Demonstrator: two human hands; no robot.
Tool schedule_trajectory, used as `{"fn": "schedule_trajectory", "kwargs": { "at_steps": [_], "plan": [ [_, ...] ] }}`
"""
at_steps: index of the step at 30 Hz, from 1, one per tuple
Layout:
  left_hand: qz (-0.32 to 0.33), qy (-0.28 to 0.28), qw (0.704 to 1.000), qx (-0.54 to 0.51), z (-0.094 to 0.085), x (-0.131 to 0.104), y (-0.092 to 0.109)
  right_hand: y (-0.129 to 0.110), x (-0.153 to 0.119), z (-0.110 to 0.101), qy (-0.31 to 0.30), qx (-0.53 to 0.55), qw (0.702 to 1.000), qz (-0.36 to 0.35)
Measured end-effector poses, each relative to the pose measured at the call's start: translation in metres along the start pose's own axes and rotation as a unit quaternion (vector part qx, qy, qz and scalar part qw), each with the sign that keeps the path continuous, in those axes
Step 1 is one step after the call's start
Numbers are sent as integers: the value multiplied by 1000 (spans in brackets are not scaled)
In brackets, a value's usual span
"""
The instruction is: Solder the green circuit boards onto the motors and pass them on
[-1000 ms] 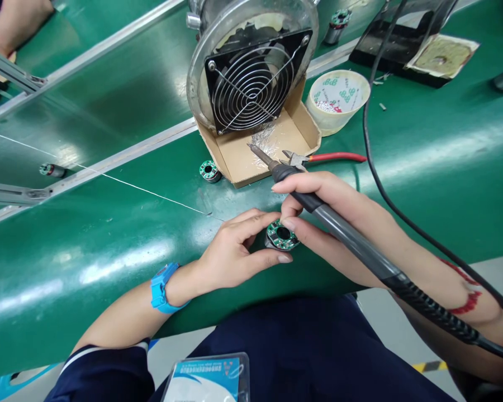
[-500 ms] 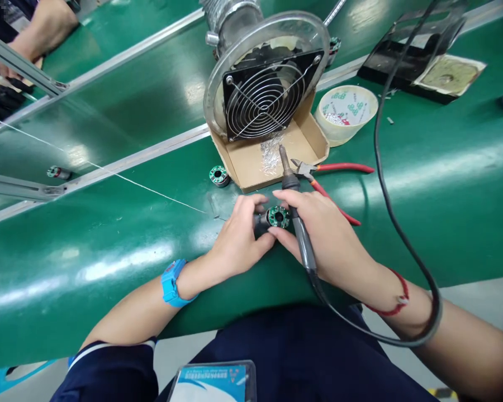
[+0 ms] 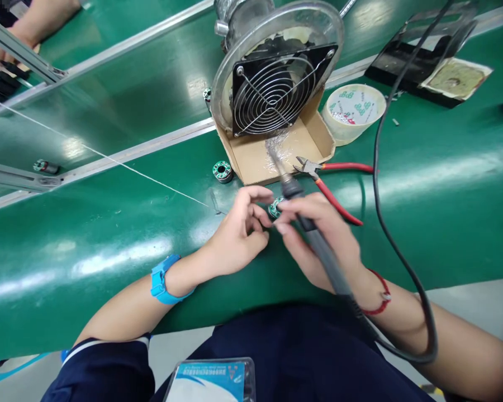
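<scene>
A soldering iron [image 3: 318,240] lies across my right hand [image 3: 322,234], its tip pointing up over the cardboard tray. My right thumb and forefinger are near a small round part with a green circuit board [image 3: 275,207], which is partly hidden behind the fingers. My left hand [image 3: 245,229] is at the left of that part, fingers curled but apart, with nothing visible in its grasp. A thin white wire [image 3: 151,182] runs from the upper left to beside my left hand. Another round circuit-board part [image 3: 222,171] sits left of the tray.
A fan [image 3: 272,100] in a clear round hood stands behind the cardboard tray [image 3: 318,134]. Red-handled cutters [image 3: 335,201] lie right of the tray, near a tape roll [image 3: 341,131]. A black stand with a sponge [image 3: 456,79] is farther right. Another person's arm [image 3: 46,19] shows at upper left.
My left hand has let go of the round part and its fingers have parted from it. My right hand and the iron have shifted, blurred by motion. The view has moved slightly.
</scene>
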State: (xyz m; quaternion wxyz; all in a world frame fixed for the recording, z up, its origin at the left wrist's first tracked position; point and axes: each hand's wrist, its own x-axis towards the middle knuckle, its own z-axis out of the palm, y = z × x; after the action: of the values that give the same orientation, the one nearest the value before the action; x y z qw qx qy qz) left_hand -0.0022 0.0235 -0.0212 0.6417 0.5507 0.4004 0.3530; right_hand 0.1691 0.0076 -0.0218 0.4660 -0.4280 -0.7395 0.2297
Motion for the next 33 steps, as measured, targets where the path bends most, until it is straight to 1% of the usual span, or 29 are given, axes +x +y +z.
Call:
{"fn": "schedule_trajectory", "kwargs": {
  "at_steps": [2,3,6,9,11,12,14,17,19,21,22,23,24,25,26,27,28,29,30,31,32,33],
  "plan": [
    [21,5,997,68,-2,0,-1,2,-2,-4,29,13,999,36],
    [27,8,997,69,-3,1,-2,3,-3,-5,25,21,998,49],
    [17,30,999,-30,-2,4,-4,4,-7,-4,-7,46,997,55],
    [-14,88,989,-121,1,7,-1,1,-10,4,-18,42,999,27],
    [-24,126,982,-141,3,8,1,-2,-9,10,-22,36,999,4],
    [-23,136,981,-140,4,8,2,-3,-9,12,-26,31,999,-6],
    [-15,136,983,-124,7,8,2,-6,-7,16,-33,17,999,-15],
    [-20,113,988,-103,9,5,-2,-9,-5,19,-31,-18,999,-14],
    [-11,98,991,-92,7,2,-2,-9,-4,18,-27,-35,999,-23],
    [13,54,998,-28,4,-1,2,-8,-4,15,-11,-42,999,-27],
    [32,16,999,38,0,-2,7,-7,-3,12,7,-41,999,-23],
    [49,-29,991,123,-4,-4,13,-5,-3,8,31,-38,999,-14],
    [64,-75,972,214,-9,-5,20,-3,-3,5,54,-34,998,2],
    [74,-111,945,299,-15,-6,28,-1,-3,1,73,-27,997,17],
    [83,-132,917,367,-23,-6,35,1,-4,-3,83,-20,996,33],
    [83,-136,896,415,-33,-4,42,5,-6,-6,87,-12,995,47],
    [73,-122,885,443,-46,0,47,8,-8,-8,88,-6,994,61],
    [57,-85,884,456,-61,7,50,13,-10,-10,92,-1,993,70],
    [37,-31,886,461,-78,16,52,18,-12,-10,100,2,992,76],
    [14,46,892,449,-97,29,52,23,-14,-11,109,1,991,79],
    [-2,152,885,440,-117,44,51,27,-15,-11,117,-8,990,83],
    [-10,254,864,435,-136,61,48,32,-15,-10,122,-21,989,85]
  ]
}}
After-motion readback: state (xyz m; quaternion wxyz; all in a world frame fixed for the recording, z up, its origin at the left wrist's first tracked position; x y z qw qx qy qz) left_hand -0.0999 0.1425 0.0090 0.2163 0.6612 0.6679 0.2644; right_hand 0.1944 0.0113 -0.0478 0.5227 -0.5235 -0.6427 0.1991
